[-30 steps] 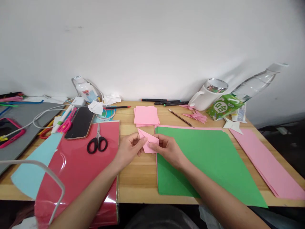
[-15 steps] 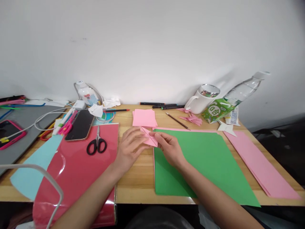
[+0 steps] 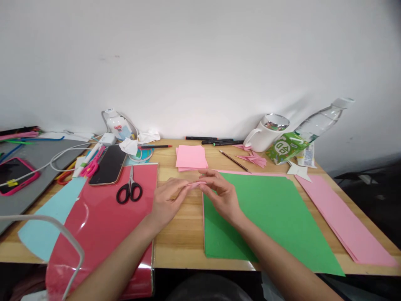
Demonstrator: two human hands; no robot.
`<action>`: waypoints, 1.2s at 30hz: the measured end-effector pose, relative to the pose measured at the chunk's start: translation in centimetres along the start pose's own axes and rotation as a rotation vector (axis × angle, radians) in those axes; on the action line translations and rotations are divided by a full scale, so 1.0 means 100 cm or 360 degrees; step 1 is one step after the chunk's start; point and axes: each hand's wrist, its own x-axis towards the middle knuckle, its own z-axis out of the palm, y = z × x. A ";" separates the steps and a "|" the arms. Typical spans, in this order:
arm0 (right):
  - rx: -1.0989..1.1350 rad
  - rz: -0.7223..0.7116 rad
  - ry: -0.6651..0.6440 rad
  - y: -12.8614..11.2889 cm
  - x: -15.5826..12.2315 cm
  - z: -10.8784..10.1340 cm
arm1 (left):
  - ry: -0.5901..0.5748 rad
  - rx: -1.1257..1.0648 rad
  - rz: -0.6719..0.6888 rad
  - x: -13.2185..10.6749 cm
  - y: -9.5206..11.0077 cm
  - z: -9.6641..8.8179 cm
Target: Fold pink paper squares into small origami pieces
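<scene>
Between both hands, above the wooden table, is a small folded pink paper, seen nearly edge-on and mostly covered by fingers. My left hand pinches its left end between thumb and fingers. My right hand grips the right end, thumb below and fingers above. Just beyond the hands lies a stack of pink paper squares. A green sheet lies under my right hand and forearm, with pink paper showing at its edge. Black-handled scissors rest on a red plastic-covered sheet to the left.
At the back right stand a white mug, a green packet and a tilted water bottle. Folded pink paper pieces and a pencil lie nearby. Pink strips lie right; a phone and a white cable left.
The folded pink paper has turned from showing its creased face to nearly edge-on. My right fingers have lifted over its top, and my left fingers have closed more around it.
</scene>
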 end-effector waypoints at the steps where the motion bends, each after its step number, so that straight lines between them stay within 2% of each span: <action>1: 0.0006 0.0045 -0.0014 0.001 0.000 0.000 | 0.0005 -0.0045 -0.0157 0.001 0.001 0.000; 3: 0.0058 0.0169 -0.0057 0.003 0.000 -0.001 | -0.0056 -0.0203 -0.0436 0.002 0.003 0.001; 5: 0.0134 0.0263 -0.0084 0.003 0.001 -0.001 | -0.0207 -0.0404 -0.0624 0.005 0.005 0.001; 8: 0.0237 0.0356 -0.0104 0.000 0.003 -0.001 | -0.0388 -0.0630 -0.0742 0.008 0.006 0.002; 11: 0.0316 0.0476 -0.0146 -0.004 0.006 -0.002 | -0.0490 -0.0785 -0.0806 0.009 0.007 0.002; 15: 0.0455 0.0594 -0.0142 -0.005 0.006 -0.004 | -0.0399 -0.0763 -0.0830 0.008 0.005 0.000; 20: 0.0520 0.0600 -0.0151 0.001 0.005 -0.006 | -0.0309 -0.0683 -0.0799 0.009 0.005 -0.003; 26: 0.0427 0.0515 -0.0161 -0.003 0.005 -0.004 | -0.0254 -0.0479 -0.0589 0.008 0.002 -0.004; 30: 0.0436 0.0438 -0.0027 -0.003 0.005 -0.001 | -0.0311 -0.0414 -0.0445 0.006 0.002 -0.001; 32: 0.0438 0.0382 0.0075 -0.001 0.004 -0.001 | -0.0328 -0.0511 -0.0467 0.005 0.004 0.001; 36: 0.0259 0.0255 0.0181 0.002 0.000 0.000 | -0.0360 -0.0699 -0.0671 0.006 0.007 0.004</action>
